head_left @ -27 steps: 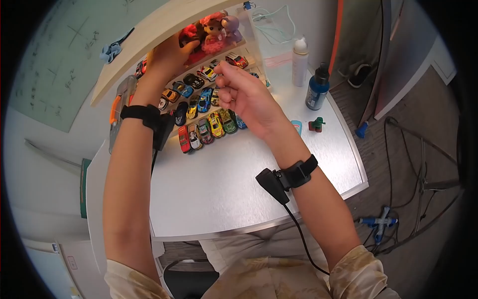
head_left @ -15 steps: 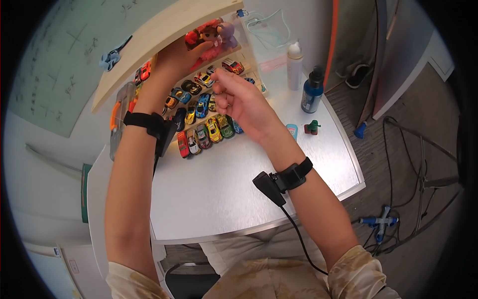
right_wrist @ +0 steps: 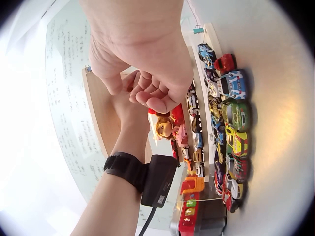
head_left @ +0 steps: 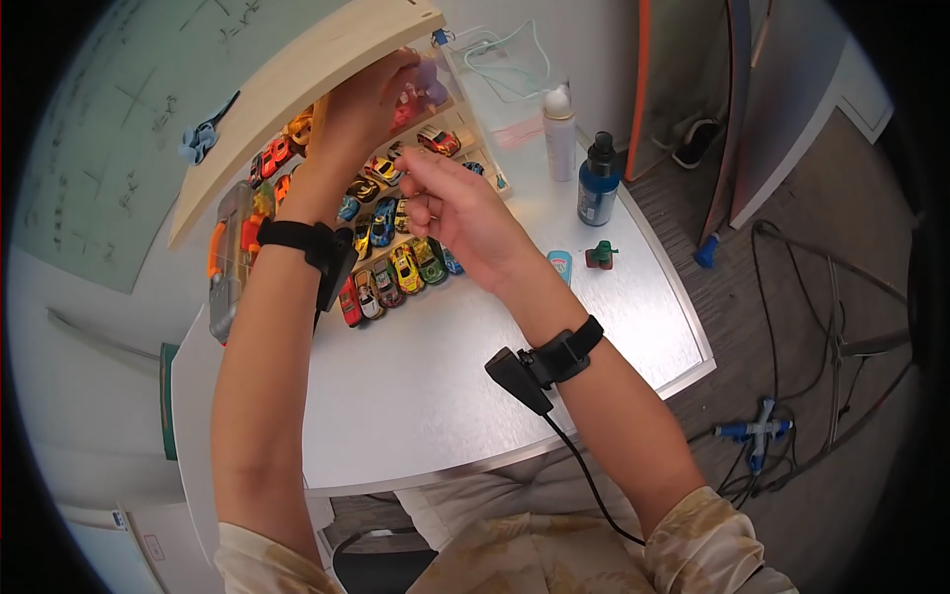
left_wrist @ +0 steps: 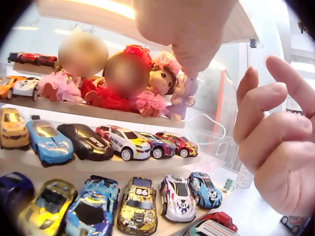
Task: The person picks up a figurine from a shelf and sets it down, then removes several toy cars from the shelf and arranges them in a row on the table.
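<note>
In the head view my left hand [head_left: 371, 104] reaches under the wooden top board of a shelf. The left wrist view has this hand [left_wrist: 189, 34] above the dolls, its lowest visible part overlapping the purple doll [left_wrist: 185, 93]; contact is unclear and most fingers are hidden. Beside it sits a doll in pink [left_wrist: 161, 81]. My right hand [head_left: 460, 218] hovers over rows of toy cars [head_left: 406, 269], fingers loosely curled and holding nothing. The right wrist view shows the right hand [right_wrist: 147, 59] close to the left hand [right_wrist: 127, 101].
A clear case with an orange handle [head_left: 216, 249] stands left of the cars. To the right are a white bottle [head_left: 559, 139], a blue bottle [head_left: 598, 186] and a small green-and-red toy [head_left: 600, 255] on the silver table [head_left: 416, 396]. Scissors [head_left: 201, 139] lie on the board.
My left hand has moved right along the dolls, from the red one toward the purple one. The shelf and table have shifted left in the head view. My right hand keeps its loose curl.
</note>
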`<state>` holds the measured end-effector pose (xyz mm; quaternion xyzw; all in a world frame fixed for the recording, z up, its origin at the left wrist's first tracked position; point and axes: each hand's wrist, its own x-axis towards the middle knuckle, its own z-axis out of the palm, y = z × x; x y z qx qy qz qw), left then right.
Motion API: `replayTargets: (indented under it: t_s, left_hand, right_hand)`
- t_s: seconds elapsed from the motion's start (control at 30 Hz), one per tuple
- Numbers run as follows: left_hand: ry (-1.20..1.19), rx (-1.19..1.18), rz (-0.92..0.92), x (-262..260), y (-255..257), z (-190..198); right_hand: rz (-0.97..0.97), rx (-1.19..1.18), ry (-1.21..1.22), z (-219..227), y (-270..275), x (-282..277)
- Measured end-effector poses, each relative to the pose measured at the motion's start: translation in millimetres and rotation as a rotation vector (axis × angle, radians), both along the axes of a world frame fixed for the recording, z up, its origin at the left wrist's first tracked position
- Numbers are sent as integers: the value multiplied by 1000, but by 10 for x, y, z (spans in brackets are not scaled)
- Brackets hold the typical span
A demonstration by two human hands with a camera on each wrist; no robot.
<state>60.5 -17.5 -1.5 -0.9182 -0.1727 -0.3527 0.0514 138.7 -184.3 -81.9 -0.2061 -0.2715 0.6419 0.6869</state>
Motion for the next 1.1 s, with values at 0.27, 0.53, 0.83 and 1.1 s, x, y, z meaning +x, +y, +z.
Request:
replayTargets:
  t_s: [0.27,0.53,0.83,1.1]
  left_hand:
    - [-18,68,-13,-133,-188,69]
    - [-206,-359,128,-615,-751,90]
    - [-357,-853,139,-1113,-1058,91]
    - [-742,-1189,-73,-1233,-1182,-387]
  right_hand:
    - [-224,-36,26,28,-23,7]
    - [-758,-56,-223,-6,56,-16]
    - [-87,80,-392,133,-139,-146]
    - [22,21,-147,48,-68,-128]
